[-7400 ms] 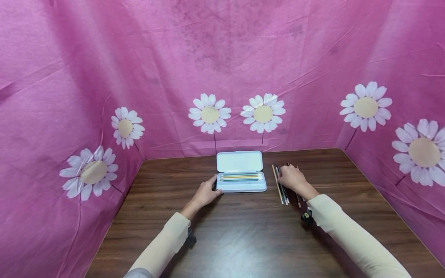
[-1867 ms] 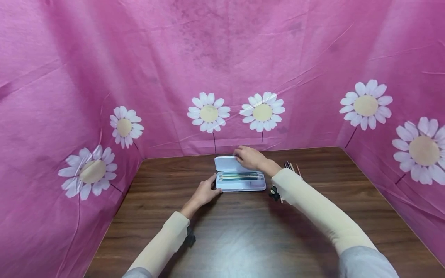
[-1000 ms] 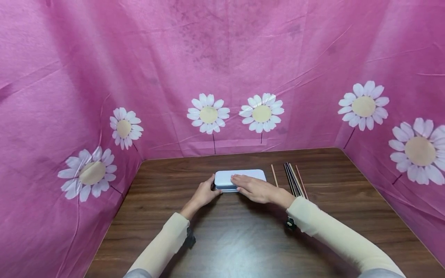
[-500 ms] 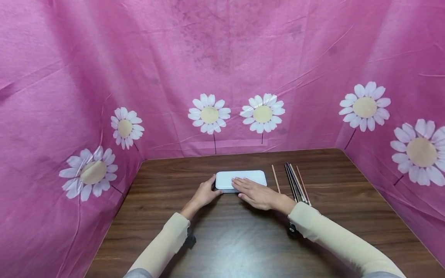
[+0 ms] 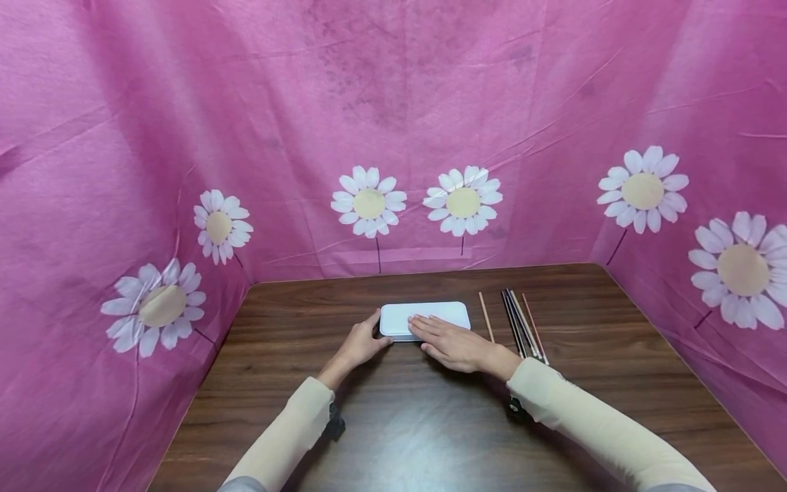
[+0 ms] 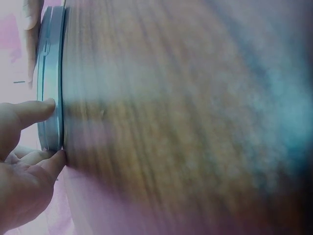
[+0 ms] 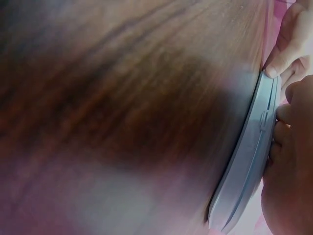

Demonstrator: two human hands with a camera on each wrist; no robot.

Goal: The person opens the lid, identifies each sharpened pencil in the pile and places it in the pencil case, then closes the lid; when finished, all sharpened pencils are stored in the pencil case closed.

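A white pencil case (image 5: 393, 316) lies on the wooden table with its lid down, so its contents are hidden. My left hand (image 5: 356, 346) grips its left end. In the left wrist view the thumb (image 6: 36, 111) presses the front side, with the fingers round the short end. My right hand (image 5: 455, 346) rests on the lid's right half, fingers straight and side by side. The right wrist view shows the case's front edge (image 7: 240, 171) with a small catch. A single light-wood pencil (image 5: 486, 316) lies just right of the case.
Farther right lie two dark pencils (image 5: 513, 321), a pale pencil (image 5: 524, 321) and a reddish pencil (image 5: 533, 324), roughly side by side. A pink cloth with daisies (image 5: 462, 203) hangs along the table's back and sides.
Earlier the case stood open with pencils inside, and my right hand was at the loose pencils, then at the lid. The lid has swung down towards me under that hand. The left hand stayed put.
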